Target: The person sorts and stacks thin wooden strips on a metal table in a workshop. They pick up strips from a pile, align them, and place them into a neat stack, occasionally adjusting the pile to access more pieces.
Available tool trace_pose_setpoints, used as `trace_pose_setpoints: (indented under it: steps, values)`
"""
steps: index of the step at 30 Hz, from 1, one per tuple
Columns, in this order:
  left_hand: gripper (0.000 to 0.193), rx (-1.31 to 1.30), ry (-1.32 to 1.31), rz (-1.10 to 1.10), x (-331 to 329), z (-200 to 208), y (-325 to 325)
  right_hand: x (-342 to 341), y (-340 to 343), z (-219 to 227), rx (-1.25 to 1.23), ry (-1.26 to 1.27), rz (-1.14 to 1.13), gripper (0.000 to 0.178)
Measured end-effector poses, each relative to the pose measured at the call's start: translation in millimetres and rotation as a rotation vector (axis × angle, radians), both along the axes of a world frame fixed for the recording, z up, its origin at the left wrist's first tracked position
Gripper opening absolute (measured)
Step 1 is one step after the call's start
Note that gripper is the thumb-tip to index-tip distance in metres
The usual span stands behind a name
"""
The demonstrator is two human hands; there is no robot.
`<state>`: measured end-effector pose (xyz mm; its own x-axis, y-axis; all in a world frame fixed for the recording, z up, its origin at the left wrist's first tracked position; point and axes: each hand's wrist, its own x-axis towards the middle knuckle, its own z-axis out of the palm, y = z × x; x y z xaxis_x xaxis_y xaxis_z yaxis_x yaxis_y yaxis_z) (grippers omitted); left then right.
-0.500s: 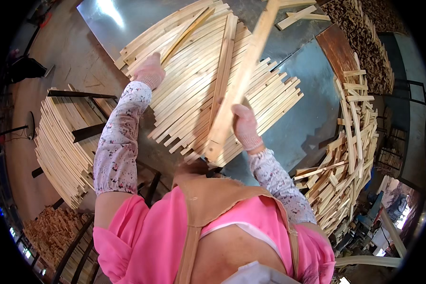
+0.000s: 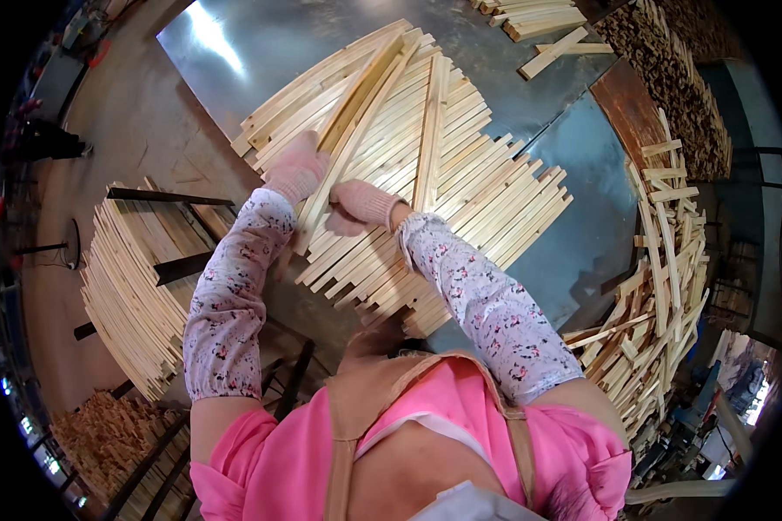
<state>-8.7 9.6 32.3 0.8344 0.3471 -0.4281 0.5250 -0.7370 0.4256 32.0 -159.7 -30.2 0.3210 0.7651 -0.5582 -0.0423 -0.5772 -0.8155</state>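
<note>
Looking down from the head view, both gloved hands are meeting over a fan of pale wooden slats spread across a grey metal table, the left hand clenching one long slat lying atop the pile and the right hand curling around its lower end, just beside.

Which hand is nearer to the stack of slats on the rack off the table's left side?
Left. The left hand lies on the slats on the metal table, on the side toward that side stack. The right hand rests further right, nearer the pile's middle.
</note>
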Motion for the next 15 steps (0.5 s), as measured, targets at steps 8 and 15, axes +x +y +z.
trace_pose_setpoints:
  steps: [8,15]
  values:
    - [0.095,0.251,0.105,-0.032,-9.9,-13.8,-36.8,-11.5,-51.9,70.3,-0.153,-0.824,0.018,0.044]
    - [0.091,0.296,0.078,-0.105,-6.7,-9.5,-42.8,-31.3,-154.4,30.0,-0.373,-0.862,-0.712,0.057]
